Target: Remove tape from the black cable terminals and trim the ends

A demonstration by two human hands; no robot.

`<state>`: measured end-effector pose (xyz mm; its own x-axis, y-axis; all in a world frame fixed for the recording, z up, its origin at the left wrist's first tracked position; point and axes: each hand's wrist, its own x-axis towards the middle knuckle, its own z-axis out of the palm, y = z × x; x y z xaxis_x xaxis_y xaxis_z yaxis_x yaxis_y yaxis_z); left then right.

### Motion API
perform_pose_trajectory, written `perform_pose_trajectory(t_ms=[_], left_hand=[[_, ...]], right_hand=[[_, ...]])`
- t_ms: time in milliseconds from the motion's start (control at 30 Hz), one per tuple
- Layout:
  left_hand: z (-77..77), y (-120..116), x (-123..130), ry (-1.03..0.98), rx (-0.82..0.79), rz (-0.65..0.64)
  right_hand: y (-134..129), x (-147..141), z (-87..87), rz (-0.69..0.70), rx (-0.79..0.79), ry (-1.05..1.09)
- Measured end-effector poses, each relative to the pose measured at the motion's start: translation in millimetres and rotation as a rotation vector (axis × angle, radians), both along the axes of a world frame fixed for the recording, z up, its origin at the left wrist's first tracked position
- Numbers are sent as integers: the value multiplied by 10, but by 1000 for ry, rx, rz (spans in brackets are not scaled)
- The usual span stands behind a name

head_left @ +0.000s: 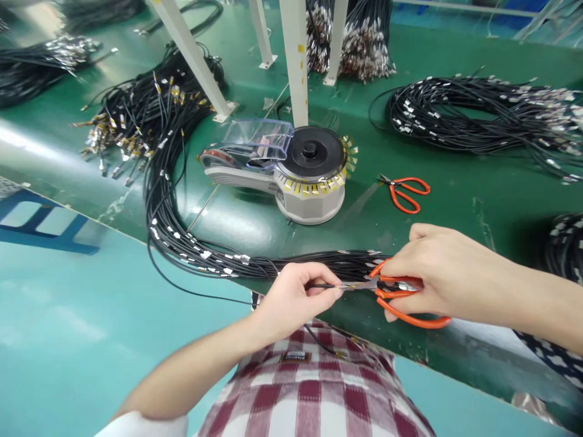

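Observation:
My left hand (303, 294) pinches a thin black cable (321, 285) close to its end, above the table's front edge. Orange-handled scissors (410, 317) are in my right hand (439, 273), its fingers on the loops. Their blades point left and meet the cable end at my left fingertips; whether they cut into it is too small to tell. Just behind both hands lies a long bundle of black cables (200, 252) with white tags, curving up to the left, where many brass-coloured ends (122, 136) fan out.
A round tape dispenser (310, 200) with yellow tape pieces stands mid-table, near white metal posts (295, 60). A second pair of orange-handled scissors (410, 189) lies right of it. Coiled cables (455, 115) rest at the back right, further bundles (40, 64) at the far left.

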<state>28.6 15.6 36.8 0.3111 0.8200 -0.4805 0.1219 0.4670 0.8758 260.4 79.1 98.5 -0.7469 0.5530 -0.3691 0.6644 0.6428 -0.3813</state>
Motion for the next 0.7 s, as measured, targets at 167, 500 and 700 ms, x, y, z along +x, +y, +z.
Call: perform_pose_trajectory(t_ms=[167,500,700], left_hand=[[-24,-26,3,30,44,6],[-108,-103,11,20,117,67],[-68,-94,19,-27,126,57]], right_hand=[[1,6,-31,-21,-40,4],[-19,10,-51,-23,-81,20],[-30,14,-43,-27,-141,-22]])
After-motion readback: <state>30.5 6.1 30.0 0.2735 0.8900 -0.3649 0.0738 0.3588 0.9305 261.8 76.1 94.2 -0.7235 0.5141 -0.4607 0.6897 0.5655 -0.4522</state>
